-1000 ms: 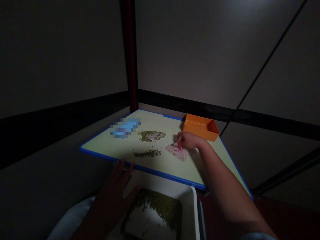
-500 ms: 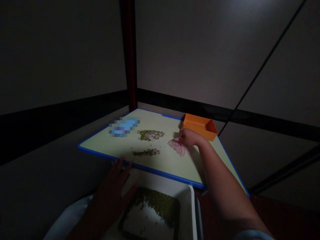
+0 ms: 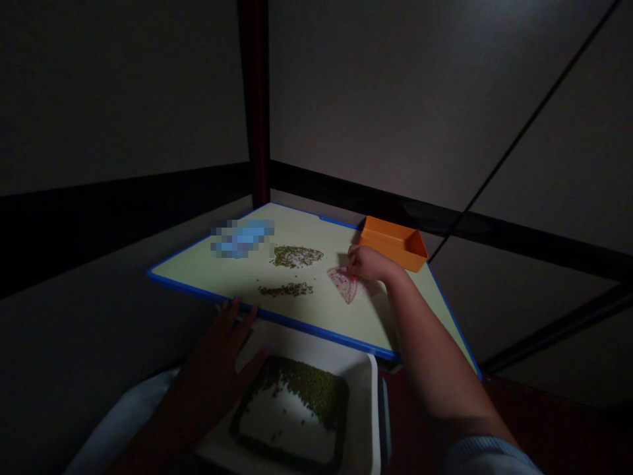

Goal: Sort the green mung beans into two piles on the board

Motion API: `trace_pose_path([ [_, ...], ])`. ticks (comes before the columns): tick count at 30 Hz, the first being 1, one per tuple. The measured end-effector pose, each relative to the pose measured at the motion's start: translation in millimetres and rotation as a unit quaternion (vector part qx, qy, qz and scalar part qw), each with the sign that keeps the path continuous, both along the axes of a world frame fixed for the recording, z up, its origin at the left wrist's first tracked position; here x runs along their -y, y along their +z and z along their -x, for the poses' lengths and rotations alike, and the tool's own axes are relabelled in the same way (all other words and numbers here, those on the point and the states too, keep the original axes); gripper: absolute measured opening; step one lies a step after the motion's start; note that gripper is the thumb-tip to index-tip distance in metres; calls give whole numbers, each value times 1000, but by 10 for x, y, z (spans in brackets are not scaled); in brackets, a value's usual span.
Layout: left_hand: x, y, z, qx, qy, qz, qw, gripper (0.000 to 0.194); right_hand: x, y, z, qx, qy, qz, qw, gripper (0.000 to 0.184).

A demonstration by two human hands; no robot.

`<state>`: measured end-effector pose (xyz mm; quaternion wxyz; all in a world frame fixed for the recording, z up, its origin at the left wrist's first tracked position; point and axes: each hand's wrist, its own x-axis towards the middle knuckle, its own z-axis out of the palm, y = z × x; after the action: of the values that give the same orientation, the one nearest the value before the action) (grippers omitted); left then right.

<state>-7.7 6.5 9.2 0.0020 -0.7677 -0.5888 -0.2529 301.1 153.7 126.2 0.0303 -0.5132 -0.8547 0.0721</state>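
My right hand (image 3: pixel 366 262) is closed on a clear protractor (image 3: pixel 343 284) with pink markings, held on the pale board (image 3: pixel 198 270) with a blue rim. Left of the protractor lies a loose patch of small green beans (image 3: pixel 297 256). A narrower row of darker beans (image 3: pixel 287 290) is spread nearer the front edge. My left hand (image 3: pixel 232 343), fingers apart, rests by the board's front edge and over the side of a white bin (image 3: pixel 374 396). Inside the bin are more green beans (image 3: pixel 311 389).
An orange open box (image 3: pixel 395 244) stands at the board's back right, just behind my right hand. A blurred-out blue item (image 3: pixel 242 239) lies at the back left. Dark walls (image 3: pixel 395 99) meet in the corner behind, with a red post (image 3: pixel 260 132) there.
The protractor has turned in my right hand and shifted slightly left. My left hand keeps its place at the board's edge. The whole view has shifted a little.
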Motion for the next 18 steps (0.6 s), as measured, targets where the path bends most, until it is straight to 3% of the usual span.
trace_pose_path([
  [6, 22, 18, -4, 2, -2, -3, 1000, 71, -26, 61, -66, 30, -20, -15, 999, 22],
  [12, 19, 10, -11, 4, -1, -9, 1000, 71, 22, 165, -142, -136, 22, -4, 990, 30],
  [18, 16, 7, -4, -1, -8, -9, 1000, 72, 10, 156, -162, -155, 6, 21, 988, 30],
])
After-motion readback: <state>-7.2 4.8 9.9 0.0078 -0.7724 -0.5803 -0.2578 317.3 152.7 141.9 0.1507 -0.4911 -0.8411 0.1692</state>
